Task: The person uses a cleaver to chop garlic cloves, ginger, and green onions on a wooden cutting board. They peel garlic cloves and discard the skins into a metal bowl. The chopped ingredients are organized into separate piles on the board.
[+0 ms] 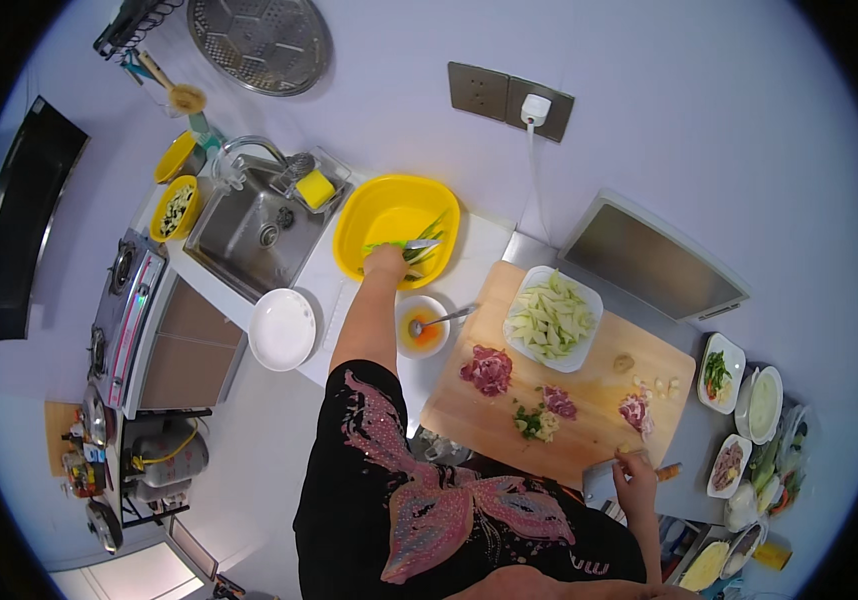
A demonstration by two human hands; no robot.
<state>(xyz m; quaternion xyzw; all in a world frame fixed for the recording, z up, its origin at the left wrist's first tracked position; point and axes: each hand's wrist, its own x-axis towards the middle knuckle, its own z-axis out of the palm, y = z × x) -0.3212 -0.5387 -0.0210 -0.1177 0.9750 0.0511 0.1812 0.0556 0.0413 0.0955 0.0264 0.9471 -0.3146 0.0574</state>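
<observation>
My left hand point(386, 261) reaches over the near rim of a yellow plastic basin point(356, 204), at a green-handled knife point(423, 244) lying over scallions point(423, 256); its grip is partly hidden. At the near right edge of the wooden cutting board point(466, 405), my right hand point(633, 474) is closed around a cleaver point(598, 481) where blade and handle meet. The board bears a white dish of sliced pale-green vegetable point(553, 319), heaps of raw meat point(489, 370), chopped greens with garlic point(536, 424) and garlic cloves point(660, 388). A bowl of egg point(421, 334) with a spoon stands between basin and board.
A white plate point(282, 330) lies at the counter's left edge, beside the steel sink point(249, 225). Farther left is a gas stove point(118, 315). Dishes of ingredients point(729, 465) and bagged vegetables point(781, 457) line the right side. A plugged-in cord point(535, 172) hangs behind the board.
</observation>
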